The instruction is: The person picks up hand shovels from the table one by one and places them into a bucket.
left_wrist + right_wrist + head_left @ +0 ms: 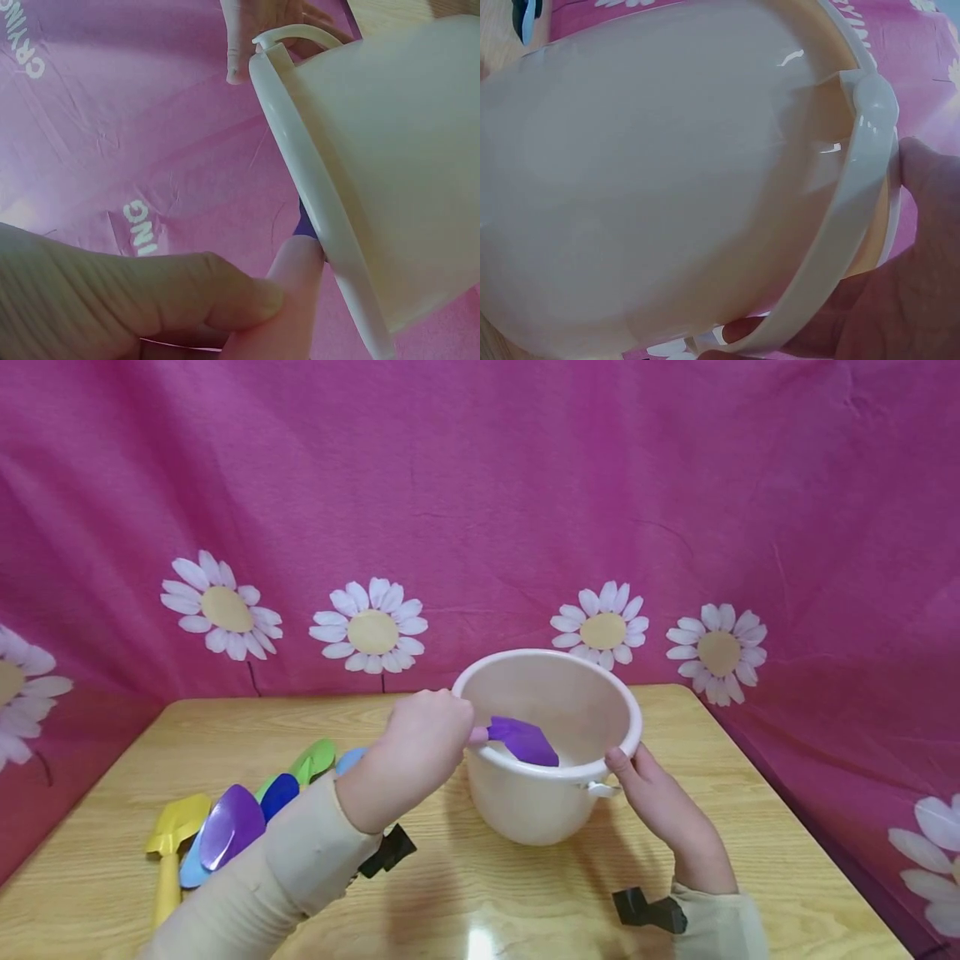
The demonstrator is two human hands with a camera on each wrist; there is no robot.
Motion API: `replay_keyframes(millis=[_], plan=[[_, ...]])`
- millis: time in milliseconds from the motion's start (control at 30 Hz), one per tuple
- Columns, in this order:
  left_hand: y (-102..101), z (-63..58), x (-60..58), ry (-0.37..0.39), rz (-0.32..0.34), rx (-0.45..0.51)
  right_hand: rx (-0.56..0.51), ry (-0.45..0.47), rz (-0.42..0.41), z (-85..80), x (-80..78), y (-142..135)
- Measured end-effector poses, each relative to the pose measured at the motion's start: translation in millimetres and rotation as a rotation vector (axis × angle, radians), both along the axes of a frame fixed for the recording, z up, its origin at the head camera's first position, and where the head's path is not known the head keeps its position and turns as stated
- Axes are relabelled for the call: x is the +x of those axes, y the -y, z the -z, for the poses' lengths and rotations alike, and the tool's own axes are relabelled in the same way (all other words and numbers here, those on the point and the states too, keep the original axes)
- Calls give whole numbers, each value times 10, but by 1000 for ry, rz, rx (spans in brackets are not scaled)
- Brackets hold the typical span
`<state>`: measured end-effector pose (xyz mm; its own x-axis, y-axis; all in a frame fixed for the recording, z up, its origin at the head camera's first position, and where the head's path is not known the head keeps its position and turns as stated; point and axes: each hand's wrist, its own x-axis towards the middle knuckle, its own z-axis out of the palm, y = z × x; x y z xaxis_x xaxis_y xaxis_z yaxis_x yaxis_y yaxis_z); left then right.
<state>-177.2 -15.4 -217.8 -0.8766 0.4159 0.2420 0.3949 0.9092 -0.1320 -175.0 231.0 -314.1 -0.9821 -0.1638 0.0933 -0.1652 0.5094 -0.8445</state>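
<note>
Bucket: white, upright on the counter (pixel 555 910), mouth up, between the two grips; its bucket wall (pixel 517 814) stands just right of the left grip (pixel 420 747).
In the bucket's mouth: the blade of a purple shovel (pixel 525 742), just inside the near rim; whether it touches the inner wall cannot be told.
Left grip: fingers curled round the shovel's pink handle (pixel 479 736), held at the rim's left side.
Right grip (pixel 667 802): pinching the bucket's rim, thumb on top, on the side opposite the left grip.
Tools left of the left grip: a yellow shovel (pixel 180 822), a purple scoop (pixel 234 828), a dark blue scoop (pixel 281 795) and a green scoop (pixel 315 760), grouped beside the left forearm.
Left wrist view only: the thumb lies along the pink handle, and white letters show on the pink cloth (pixel 187 165); the rim hides most of the blade.
Right wrist view: the white bail (pixel 832 236) arches down the bucket's side, with fingers passing behind it; head view shows little beyond its hinge.
</note>
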Motion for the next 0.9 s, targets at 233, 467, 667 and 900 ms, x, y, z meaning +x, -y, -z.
replay_keyframes(millis=[233,467,667,900], plan=[[-168,-26,-46,1,16,-72,4,-7,7,-17,-4,-6],[-341,-54,-99,43,24,-137,2,-1,10,-15,2,-1],[-449,-13,-158,53,19,-128,-19,1,0,2,0,-3],[-520,34,-218,87,31,-133,-19,-16,-5,6,8,-5]])
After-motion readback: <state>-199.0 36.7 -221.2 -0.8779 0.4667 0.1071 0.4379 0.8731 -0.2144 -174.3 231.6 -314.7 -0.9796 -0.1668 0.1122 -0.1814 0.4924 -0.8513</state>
